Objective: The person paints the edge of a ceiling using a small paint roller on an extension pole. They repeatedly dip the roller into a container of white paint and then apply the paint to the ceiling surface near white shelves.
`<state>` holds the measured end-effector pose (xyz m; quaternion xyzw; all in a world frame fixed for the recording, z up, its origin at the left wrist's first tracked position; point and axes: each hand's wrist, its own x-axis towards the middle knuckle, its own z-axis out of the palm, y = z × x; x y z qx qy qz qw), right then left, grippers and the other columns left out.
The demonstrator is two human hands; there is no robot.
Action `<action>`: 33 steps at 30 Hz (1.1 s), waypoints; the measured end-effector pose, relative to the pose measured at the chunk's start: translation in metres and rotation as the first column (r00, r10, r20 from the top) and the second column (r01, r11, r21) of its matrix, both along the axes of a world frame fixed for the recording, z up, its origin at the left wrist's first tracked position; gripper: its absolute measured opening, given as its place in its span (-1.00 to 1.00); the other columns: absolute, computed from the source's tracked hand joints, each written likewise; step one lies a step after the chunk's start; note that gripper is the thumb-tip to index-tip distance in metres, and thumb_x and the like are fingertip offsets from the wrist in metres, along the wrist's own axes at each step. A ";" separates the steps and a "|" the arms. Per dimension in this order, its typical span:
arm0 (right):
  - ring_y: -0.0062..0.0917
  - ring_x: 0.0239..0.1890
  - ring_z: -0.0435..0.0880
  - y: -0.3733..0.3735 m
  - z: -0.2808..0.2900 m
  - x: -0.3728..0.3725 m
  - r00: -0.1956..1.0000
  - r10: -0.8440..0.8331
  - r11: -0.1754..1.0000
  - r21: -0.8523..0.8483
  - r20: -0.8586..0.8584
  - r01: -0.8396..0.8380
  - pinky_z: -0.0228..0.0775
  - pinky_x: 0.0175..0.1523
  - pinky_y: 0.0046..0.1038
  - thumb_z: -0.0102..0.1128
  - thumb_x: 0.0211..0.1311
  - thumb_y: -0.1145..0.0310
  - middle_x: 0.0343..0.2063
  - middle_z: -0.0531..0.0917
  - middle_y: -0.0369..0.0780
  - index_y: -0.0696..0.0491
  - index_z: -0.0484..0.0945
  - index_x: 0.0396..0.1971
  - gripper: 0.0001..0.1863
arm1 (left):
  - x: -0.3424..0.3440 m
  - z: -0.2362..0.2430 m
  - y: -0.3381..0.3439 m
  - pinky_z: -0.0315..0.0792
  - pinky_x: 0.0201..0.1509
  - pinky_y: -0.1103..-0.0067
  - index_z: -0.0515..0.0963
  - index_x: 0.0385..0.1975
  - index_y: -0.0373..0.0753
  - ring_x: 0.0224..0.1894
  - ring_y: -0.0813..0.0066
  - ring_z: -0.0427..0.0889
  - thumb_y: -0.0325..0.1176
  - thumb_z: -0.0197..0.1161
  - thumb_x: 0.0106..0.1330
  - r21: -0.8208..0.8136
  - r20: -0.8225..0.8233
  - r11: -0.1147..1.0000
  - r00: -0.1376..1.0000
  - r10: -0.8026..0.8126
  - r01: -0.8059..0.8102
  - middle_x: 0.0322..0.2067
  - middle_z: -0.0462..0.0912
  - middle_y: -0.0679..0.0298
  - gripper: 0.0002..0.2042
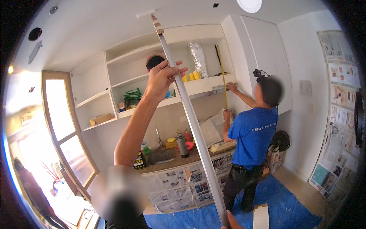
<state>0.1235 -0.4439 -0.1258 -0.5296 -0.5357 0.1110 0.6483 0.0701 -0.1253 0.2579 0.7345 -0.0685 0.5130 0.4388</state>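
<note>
Already up near the ceiling (103, 23) but not visibly fixed, a long metal bar (195, 122) is gripped by the left hand (162, 79); the right hand (233, 222), cropped low beside it, shows no clear hold. Nearby, a co-worker (253, 133) holds a tape measure (222, 68).

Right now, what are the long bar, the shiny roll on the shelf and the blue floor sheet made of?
Long bar: probably satin metal, with straight edges and an even grey sheen; plastic is possible.
Shiny roll: foil-like outside, wrinkled and glinting; its inside is hidden.
Blue floor sheet: likely plastic, creased with paler patches.
</note>
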 end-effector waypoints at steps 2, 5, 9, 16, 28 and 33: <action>-0.66 -0.63 0.35 -0.027 0.000 -0.001 1.000 -0.015 1.000 -0.014 -0.003 0.015 0.21 -0.51 -0.59 -0.05 0.36 0.21 -0.60 0.47 -0.25 0.02 0.20 0.27 -0.48 | 0.000 0.007 -0.026 0.53 -0.01 0.49 0.25 0.06 -0.59 -0.02 0.17 0.56 -0.59 0.07 0.22 0.025 0.010 1.000 1.000 -0.003 0.003 0.07 0.38 -0.02 -0.60; -0.70 -0.62 0.33 -0.055 0.001 -0.002 0.831 0.180 0.946 -0.141 -0.526 -0.294 0.18 -0.50 -0.63 -0.05 0.37 0.23 -0.57 0.45 -0.32 0.01 0.21 0.27 -0.50 | -0.002 0.011 -0.056 0.53 -0.02 0.49 0.24 0.06 -0.59 -0.02 0.19 0.55 -0.60 0.07 0.22 0.051 0.027 0.999 1.000 -0.006 0.005 0.05 0.39 -0.01 -0.60; -0.75 -0.62 0.29 -0.084 0.012 -0.010 0.975 0.119 0.991 -0.034 -0.187 -0.128 0.14 -0.51 -0.64 -0.04 0.37 0.32 -0.61 0.37 -0.41 0.01 0.22 0.27 -0.52 | 0.002 0.025 -0.077 0.53 -0.06 0.50 0.27 0.00 -0.66 -0.06 0.19 0.57 -0.61 0.05 0.22 0.025 0.058 0.999 0.998 0.026 -0.027 0.00 0.40 -0.04 -0.64; -0.74 -0.64 0.28 -0.125 0.043 -0.001 0.975 0.170 0.982 -0.060 -0.141 -0.180 0.15 -0.56 -0.61 0.05 0.31 0.33 -0.60 0.39 -0.37 0.04 0.20 0.28 -0.46 | -0.002 0.033 -0.090 0.54 -0.07 0.50 0.30 -0.05 -0.68 -0.10 0.17 0.59 -0.61 0.06 0.20 0.013 0.022 0.999 0.999 0.050 -0.050 -0.04 0.43 -0.09 -0.66; -0.69 -0.50 0.36 -0.179 0.062 0.008 0.844 0.420 0.863 -0.142 -0.333 -0.485 0.23 -0.42 -0.62 0.01 0.29 0.47 -0.42 0.43 -0.31 0.01 -0.04 0.36 -0.32 | -0.005 0.028 -0.136 0.54 -0.02 0.51 0.27 -0.06 -0.75 -0.07 0.12 0.58 -0.60 0.07 0.21 0.112 0.093 0.994 0.996 -0.008 -0.002 -0.08 0.44 -0.14 -0.64; -0.69 -0.41 0.37 -0.218 0.056 0.016 0.786 0.453 0.764 -0.272 -0.421 -0.586 0.25 -0.32 -0.65 0.01 0.28 0.49 -0.25 0.45 -0.29 0.00 -0.12 0.37 -0.28 | -0.009 0.023 -0.172 0.52 -0.02 0.51 0.28 -0.06 -0.74 -0.10 0.20 0.60 -0.58 0.10 0.20 0.129 0.128 0.991 0.992 0.011 -0.028 -0.10 0.47 -0.14 -0.63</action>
